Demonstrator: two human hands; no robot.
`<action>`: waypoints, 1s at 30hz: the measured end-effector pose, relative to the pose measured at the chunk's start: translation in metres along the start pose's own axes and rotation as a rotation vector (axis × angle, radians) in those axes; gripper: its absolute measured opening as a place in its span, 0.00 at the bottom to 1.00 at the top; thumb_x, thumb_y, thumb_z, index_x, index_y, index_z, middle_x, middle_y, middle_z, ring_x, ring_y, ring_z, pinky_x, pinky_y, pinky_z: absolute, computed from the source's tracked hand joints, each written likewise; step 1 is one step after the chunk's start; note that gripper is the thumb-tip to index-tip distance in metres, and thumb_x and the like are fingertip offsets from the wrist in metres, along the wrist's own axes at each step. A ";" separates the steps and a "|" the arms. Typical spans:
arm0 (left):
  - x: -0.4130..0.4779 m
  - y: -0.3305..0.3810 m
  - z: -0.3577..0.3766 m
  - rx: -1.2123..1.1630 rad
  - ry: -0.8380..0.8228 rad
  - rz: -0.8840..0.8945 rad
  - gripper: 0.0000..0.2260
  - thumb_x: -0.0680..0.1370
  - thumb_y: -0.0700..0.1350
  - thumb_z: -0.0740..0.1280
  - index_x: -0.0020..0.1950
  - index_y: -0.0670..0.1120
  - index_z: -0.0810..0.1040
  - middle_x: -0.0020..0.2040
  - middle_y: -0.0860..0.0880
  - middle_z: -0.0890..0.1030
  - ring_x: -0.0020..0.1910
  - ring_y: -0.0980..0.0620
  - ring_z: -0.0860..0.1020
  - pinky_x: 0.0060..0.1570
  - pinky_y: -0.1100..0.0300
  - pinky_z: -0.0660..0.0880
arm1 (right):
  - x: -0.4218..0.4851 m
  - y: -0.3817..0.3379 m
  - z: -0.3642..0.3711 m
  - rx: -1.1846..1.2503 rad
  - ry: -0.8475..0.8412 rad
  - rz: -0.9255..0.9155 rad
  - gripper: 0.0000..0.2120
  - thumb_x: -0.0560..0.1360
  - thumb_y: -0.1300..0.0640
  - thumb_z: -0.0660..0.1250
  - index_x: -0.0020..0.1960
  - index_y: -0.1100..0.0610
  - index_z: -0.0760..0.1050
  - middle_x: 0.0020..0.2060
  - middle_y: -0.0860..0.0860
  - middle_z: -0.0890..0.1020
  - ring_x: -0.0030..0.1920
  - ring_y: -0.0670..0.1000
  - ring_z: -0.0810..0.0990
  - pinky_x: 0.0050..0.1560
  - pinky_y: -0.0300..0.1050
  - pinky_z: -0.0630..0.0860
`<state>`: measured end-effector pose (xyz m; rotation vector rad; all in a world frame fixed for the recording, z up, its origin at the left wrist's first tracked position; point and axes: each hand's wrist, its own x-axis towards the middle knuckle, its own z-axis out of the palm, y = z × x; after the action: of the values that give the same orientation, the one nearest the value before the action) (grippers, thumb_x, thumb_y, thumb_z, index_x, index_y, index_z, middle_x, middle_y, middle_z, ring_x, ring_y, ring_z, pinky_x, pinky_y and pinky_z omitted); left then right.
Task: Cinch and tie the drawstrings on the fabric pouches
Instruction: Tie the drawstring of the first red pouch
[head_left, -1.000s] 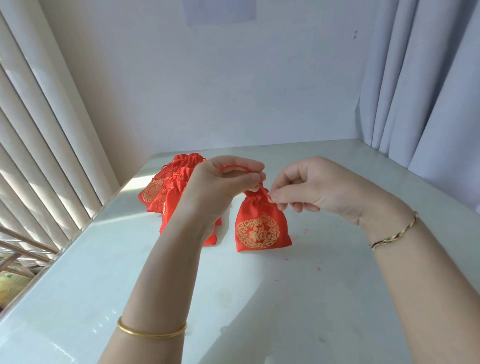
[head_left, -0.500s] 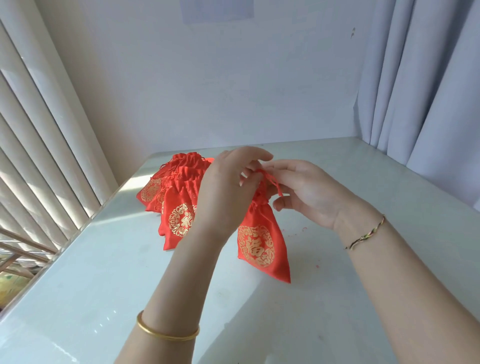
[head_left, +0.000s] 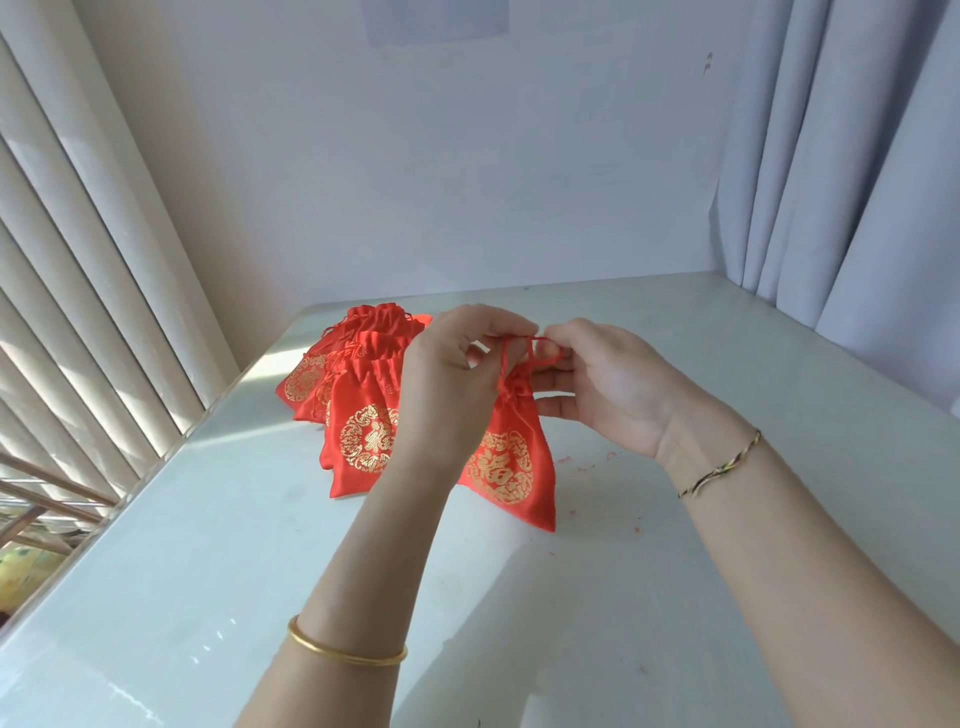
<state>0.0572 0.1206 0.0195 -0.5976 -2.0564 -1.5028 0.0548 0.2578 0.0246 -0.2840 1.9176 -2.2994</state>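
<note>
Fingers of left hand (head_left: 452, 379), right hand (head_left: 613, 384) curled, pinching thin red drawstring cord (head_left: 519, 339); red satin gold-emblem pouch (head_left: 511, 467), neck gathered, below fingertips.

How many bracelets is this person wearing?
2. A gold bangle sits on the left wrist, low in the view; a thin braided bracelet sits on the right wrist. Both forearms are bare, so none seems hidden.

Single head-worn wide-angle view, facing forward and down, close above the table (head_left: 208, 571); edges perhaps distorted.
</note>
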 end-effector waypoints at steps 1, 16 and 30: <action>0.001 -0.001 -0.001 0.001 0.005 -0.008 0.14 0.73 0.34 0.69 0.40 0.56 0.80 0.40 0.53 0.82 0.41 0.50 0.80 0.43 0.53 0.78 | 0.000 0.000 -0.001 0.005 0.032 -0.003 0.16 0.79 0.57 0.55 0.32 0.56 0.66 0.33 0.51 0.78 0.37 0.52 0.78 0.42 0.46 0.73; 0.008 -0.014 -0.026 0.001 -0.093 -0.195 0.07 0.76 0.41 0.68 0.43 0.52 0.82 0.43 0.54 0.84 0.44 0.62 0.80 0.46 0.70 0.73 | 0.000 -0.003 -0.021 0.111 0.257 -0.013 0.14 0.78 0.50 0.62 0.35 0.54 0.69 0.31 0.50 0.78 0.34 0.49 0.79 0.34 0.41 0.76; 0.010 -0.004 -0.020 -0.551 0.009 -0.353 0.16 0.80 0.38 0.57 0.31 0.45 0.66 0.44 0.47 0.85 0.50 0.49 0.81 0.45 0.59 0.74 | 0.003 0.010 -0.024 0.026 0.497 0.109 0.15 0.76 0.60 0.63 0.31 0.57 0.68 0.30 0.51 0.73 0.29 0.48 0.74 0.30 0.39 0.70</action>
<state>0.0500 0.1005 0.0276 -0.4301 -1.7981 -2.3049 0.0465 0.2780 0.0104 0.4268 2.0344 -2.4847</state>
